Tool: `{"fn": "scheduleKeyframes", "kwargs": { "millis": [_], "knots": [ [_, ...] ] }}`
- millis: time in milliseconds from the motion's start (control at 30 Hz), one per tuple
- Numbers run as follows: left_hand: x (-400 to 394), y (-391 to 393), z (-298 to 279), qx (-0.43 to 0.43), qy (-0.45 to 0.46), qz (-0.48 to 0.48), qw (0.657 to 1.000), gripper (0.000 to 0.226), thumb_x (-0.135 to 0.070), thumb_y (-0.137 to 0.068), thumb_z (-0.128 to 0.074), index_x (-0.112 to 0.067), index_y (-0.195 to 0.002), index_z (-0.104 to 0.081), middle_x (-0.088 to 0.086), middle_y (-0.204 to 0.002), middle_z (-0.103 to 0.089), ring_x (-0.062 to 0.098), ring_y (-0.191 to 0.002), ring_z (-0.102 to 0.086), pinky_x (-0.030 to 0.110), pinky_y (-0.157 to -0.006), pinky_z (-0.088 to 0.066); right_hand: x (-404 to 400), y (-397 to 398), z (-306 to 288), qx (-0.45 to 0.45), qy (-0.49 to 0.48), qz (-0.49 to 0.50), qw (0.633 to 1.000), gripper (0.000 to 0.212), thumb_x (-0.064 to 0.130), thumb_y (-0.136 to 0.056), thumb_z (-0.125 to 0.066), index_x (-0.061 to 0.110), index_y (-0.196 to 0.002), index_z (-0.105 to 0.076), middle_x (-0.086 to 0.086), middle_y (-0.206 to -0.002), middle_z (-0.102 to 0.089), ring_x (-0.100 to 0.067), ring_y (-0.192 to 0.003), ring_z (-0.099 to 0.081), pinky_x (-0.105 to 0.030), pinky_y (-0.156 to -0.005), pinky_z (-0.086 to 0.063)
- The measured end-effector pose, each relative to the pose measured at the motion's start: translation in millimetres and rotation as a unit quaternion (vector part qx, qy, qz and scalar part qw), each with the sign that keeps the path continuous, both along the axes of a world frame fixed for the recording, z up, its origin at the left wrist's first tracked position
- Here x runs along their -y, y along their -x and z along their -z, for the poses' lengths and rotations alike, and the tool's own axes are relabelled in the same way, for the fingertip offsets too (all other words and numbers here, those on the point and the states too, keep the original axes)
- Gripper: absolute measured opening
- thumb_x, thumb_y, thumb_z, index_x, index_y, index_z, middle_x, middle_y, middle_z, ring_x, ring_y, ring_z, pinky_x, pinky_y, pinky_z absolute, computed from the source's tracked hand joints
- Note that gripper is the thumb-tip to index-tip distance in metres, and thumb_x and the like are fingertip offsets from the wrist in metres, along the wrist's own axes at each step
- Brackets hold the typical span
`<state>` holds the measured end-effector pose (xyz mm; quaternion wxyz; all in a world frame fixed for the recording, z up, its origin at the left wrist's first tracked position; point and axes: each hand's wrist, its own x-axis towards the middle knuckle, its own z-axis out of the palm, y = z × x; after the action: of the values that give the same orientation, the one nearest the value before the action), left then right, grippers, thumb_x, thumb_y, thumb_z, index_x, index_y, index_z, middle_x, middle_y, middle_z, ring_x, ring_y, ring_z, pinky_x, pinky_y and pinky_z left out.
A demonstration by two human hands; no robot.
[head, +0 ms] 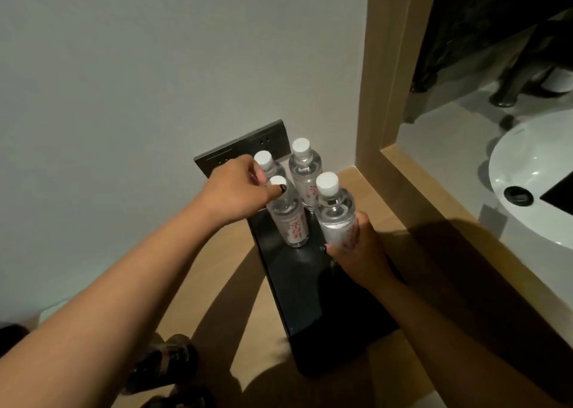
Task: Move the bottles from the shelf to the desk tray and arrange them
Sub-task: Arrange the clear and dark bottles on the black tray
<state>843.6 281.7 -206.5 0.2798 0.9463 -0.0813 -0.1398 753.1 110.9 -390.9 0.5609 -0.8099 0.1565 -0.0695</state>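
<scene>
Left hand (238,187) seemingly pinches one bottle (286,215); right hand (359,249) grips another (336,212).

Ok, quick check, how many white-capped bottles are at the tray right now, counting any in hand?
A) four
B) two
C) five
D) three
A: four white caps show. Two bottles stand at the back of the black tray, the back-left bottle and the back-right bottle. The left hand holds the front-left bottle near its cap, and the right hand grips the front-right bottle.
</scene>
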Motion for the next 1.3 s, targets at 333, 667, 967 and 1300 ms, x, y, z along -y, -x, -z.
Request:
{"fn": "scheduleKeyframes", "kwargs": {
  "millis": [333, 667, 967, 1300],
  "knots": [
    [0, 3, 63, 0.158, -0.041, 0.073, 0.984, 0.049, -0.034, -0.080, -0.071, -0.031, -0.122, -0.047, 0.000, -0.116, -0.064, 0.019, -0.104, -0.061, 0.043, -0.083, -0.055, -10, -53, 18, -0.007, -0.017, 0.010, 1.000, 0.085, 0.014, -0.069, -0.083, 0.012, -0.139, -0.036, -0.005, -0.134, -0.052, -0.010, -0.118, -0.049, -0.017, -0.091, -0.037],
    [-9, -2, 56, 0.157, -0.042, 0.075, 0.984, 0.042, -0.024, -0.079, -0.074, -0.026, -0.115, -0.052, 0.000, -0.096, -0.070, 0.018, -0.087, -0.065, 0.041, -0.075, -0.056, -18, -60, 16, -0.012, 0.024, 0.025, 0.999, 0.077, 0.011, -0.071, -0.081, 0.012, -0.136, -0.040, -0.007, -0.133, -0.053, -0.019, -0.122, -0.051, -0.019, -0.093, -0.035],
    [-10, 1, 59, 0.154, -0.032, 0.079, 0.984, 0.045, -0.023, -0.080, -0.073, -0.025, -0.120, -0.051, 0.006, -0.107, -0.069, 0.024, -0.097, -0.066, 0.044, -0.082, -0.056, -21, -53, 10, -0.021, 0.013, 0.046, 0.999, 0.073, 0.013, -0.067, -0.083, 0.015, -0.130, -0.045, -0.001, -0.122, -0.058, -0.015, -0.111, -0.055, -0.018, -0.086, -0.039],
    [-24, 17, 46, 0.129, -0.007, 0.069, 0.989, 0.059, -0.027, -0.083, -0.070, -0.030, -0.134, -0.040, 0.003, -0.129, -0.060, 0.020, -0.114, -0.059, 0.043, -0.092, -0.053, -23, -51, -3, -0.070, 0.018, 0.059, 0.996, 0.089, 0.005, -0.056, -0.088, 0.006, -0.132, -0.041, -0.013, -0.131, -0.052, -0.026, -0.121, -0.052, -0.025, -0.097, -0.039]
  ]
}}
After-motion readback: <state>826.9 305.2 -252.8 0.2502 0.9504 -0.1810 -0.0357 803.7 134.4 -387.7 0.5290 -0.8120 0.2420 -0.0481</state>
